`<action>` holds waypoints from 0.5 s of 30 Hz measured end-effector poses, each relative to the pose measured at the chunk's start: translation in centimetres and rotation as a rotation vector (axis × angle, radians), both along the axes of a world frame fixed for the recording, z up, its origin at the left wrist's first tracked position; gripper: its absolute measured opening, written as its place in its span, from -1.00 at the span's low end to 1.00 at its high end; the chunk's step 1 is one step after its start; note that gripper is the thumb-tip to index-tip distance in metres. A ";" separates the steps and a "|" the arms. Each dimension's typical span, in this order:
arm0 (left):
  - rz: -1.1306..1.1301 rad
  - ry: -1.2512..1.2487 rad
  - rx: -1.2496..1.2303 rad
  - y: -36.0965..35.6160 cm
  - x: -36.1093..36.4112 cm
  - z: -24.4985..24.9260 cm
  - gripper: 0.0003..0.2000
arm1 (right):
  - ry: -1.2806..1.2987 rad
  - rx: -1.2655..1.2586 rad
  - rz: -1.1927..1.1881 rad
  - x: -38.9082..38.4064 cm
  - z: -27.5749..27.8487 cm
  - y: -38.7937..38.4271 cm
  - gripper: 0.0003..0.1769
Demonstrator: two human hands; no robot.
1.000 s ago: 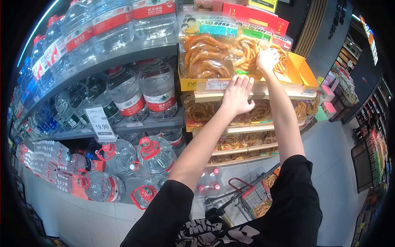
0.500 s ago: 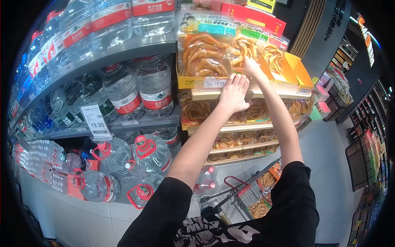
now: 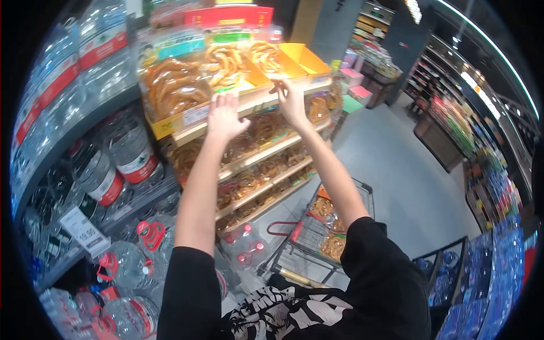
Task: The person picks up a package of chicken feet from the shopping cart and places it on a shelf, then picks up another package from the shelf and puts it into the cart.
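Observation:
My left hand (image 3: 225, 118) lies with its fingers stretched out against the front edge of the top shelf (image 3: 249, 101), beside a price label (image 3: 195, 115). Slightly blurred, my right hand (image 3: 291, 103) is raised at the same edge farther right; its fingers are bent and apart, with nothing seen in them. Behind the hands, yellow display boxes (image 3: 309, 59) hold clear packs of brown twisted dough snacks (image 3: 177, 88). Another such pack (image 3: 226, 61) stands in the middle, and one more (image 3: 265, 55) to its right.
More snack packs (image 3: 249, 181) fill the lower shelves. A wire shopping cart (image 3: 300, 246) with several snack packs (image 3: 333, 246) stands below my right arm. Large water bottles (image 3: 133, 150) crowd the left shelves, and several water jugs (image 3: 122, 263) stand lower left. Blue-wrapped bottles (image 3: 481, 277) are at right.
The view has swung right, so the shelf appears farther left. My right hand has come back from the middle snack pack to the shelf edge and moved right. My left hand stays at the edge.

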State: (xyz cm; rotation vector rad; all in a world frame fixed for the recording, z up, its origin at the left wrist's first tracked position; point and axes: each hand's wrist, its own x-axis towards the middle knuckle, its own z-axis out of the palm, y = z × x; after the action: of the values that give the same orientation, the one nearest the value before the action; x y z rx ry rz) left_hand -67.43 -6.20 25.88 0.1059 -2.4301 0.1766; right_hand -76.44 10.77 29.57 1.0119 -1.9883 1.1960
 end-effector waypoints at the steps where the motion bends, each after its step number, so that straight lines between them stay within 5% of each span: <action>1: 0.000 0.026 -0.014 -0.1 0.0 -0.2 -0.17 | -0.048 -0.053 -0.024 1.8 -1.3 3.0 -0.64; 3: -0.026 0.053 -0.056 -0.4 0.2 -0.3 -0.19 | 0.181 0.077 -0.100 4.9 -5.0 9.7 -0.51; 5: -0.084 0.107 -0.061 -0.7 0.2 -0.5 -0.19 | -0.120 0.223 -0.111 8.4 -10.5 17.5 -0.42; 7: -0.130 0.131 -0.057 -0.7 0.1 -0.5 -0.19 | -0.469 0.235 -0.167 13.4 -16.2 25.7 -0.57; 8: -0.136 0.142 -0.055 -0.8 0.3 -0.4 -0.20 | -0.435 0.282 -0.262 15.8 -19.4 30.1 -0.60; 11: -0.142 0.166 -0.045 -0.5 0.5 -0.3 -0.22 | -0.544 -0.001 -0.471 26.6 -17.4 33.7 -0.71; 13: -0.142 0.198 -0.048 -0.3 0.6 -0.2 -0.24 | -0.513 -0.202 -0.467 32.2 -10.7 31.5 -0.78; 15: -0.158 0.222 -0.071 -0.5 0.7 -0.4 -0.26 | -0.209 -0.244 -0.414 37.8 -1.8 26.7 -0.77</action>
State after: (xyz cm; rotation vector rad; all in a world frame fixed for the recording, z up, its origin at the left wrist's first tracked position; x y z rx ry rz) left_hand -66.77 -6.68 25.48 -0.0938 -2.1971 0.1699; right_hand -38.59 37.50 27.80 0.3424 -2.0152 1.3041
